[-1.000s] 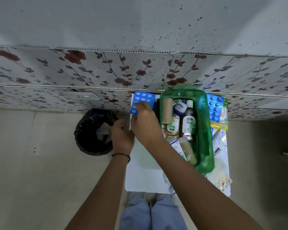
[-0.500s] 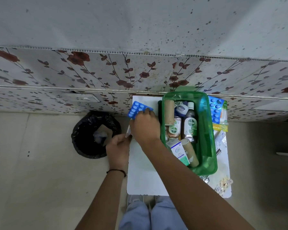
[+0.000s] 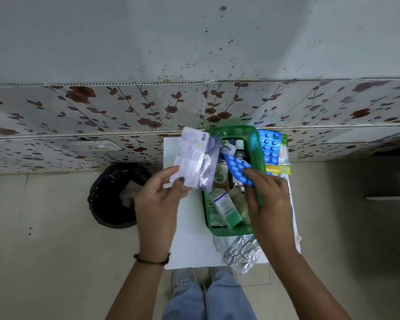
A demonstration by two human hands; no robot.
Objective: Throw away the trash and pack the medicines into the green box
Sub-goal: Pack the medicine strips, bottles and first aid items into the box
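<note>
Green box (image 3: pixel 256 144) half-packed; my right hand (image 3: pixel 269 204) grips a blue blister (image 3: pixel 237 168), left hand (image 3: pixel 158 200) pinches a foil strip (image 3: pixel 195 160); strips wait at five o'clock.

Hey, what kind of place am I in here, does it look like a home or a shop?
Probably a room in a home, not a shop: a small white table pushed against a flower-patterned wall panel, a bin lined with a black bag on the bare floor, and one green box of household medicines.

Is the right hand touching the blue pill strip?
Touching. The head view shows the right hand pinching the blue pill strip above the green box.
</note>
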